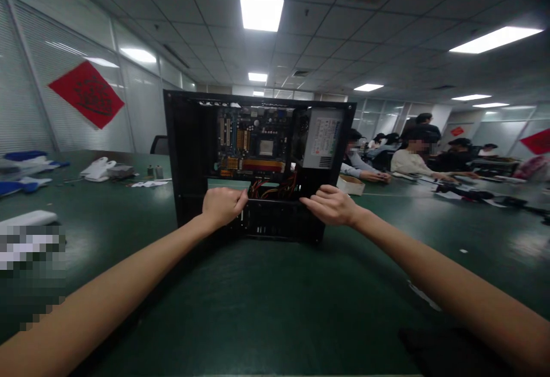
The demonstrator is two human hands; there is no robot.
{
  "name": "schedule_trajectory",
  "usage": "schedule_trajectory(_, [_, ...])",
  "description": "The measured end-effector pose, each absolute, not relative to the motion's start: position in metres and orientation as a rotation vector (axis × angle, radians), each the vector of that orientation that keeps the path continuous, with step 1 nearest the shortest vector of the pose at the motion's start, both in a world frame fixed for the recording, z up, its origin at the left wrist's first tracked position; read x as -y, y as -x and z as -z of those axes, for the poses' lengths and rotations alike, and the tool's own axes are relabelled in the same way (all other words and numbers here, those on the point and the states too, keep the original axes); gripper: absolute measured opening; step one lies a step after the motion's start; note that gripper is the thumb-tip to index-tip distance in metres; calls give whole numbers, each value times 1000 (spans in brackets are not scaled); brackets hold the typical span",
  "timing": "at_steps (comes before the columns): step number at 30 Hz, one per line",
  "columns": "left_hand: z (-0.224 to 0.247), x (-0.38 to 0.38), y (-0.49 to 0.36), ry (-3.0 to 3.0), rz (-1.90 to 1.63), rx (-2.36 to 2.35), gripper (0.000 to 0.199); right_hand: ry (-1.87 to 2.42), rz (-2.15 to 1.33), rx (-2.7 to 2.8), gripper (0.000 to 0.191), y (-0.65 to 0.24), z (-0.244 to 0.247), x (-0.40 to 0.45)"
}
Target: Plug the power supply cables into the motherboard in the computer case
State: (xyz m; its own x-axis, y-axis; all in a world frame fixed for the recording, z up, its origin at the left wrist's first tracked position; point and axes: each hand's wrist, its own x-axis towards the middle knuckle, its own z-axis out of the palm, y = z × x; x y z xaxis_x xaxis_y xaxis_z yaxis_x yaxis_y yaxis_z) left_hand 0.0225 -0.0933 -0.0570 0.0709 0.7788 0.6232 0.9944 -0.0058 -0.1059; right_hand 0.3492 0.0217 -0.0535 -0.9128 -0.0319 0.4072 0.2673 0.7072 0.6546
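An open black computer case (185, 165) stands on the green table, its inside facing me. Within it are a motherboard (253, 145) with a bare square processor and, at the upper right, a silver power supply (323, 139) with a label. Red, yellow and black cables (275, 188) hang below the board. A thin black crossbar (275, 200) spans the lower part of the case. My left hand (224, 204) is closed around the bar toward its left, and my right hand (330, 205) is closed on its right end. The fingertips are partly hidden.
A white plastic bag (98, 168) and small bottles (154, 172) lie back left. Behind the case's right side sits a small cardboard box (350, 185). Black gear (468, 193) is farther right, dark cloth-like material (451, 351) at front right. Several people sit along the right.
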Motion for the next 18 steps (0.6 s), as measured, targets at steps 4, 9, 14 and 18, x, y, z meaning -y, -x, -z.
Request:
schedule_trajectory(4, [57,85,-33,1788,547,1785,71,326,1035,2463,34,-347,57,-33])
schedule_trajectory(9, [55,77,-30,1782,575,1835,67,447,1054,2413,35,-332,64,-26])
schedule_trajectory(14, [43,61,-22,1701,734,2015,61,594,1038,2432,38,-314,62,-11])
schedule_trajectory(18, [27,44,-10,1726,918,2233,67,640,1102,2428,41,-301,59,-2])
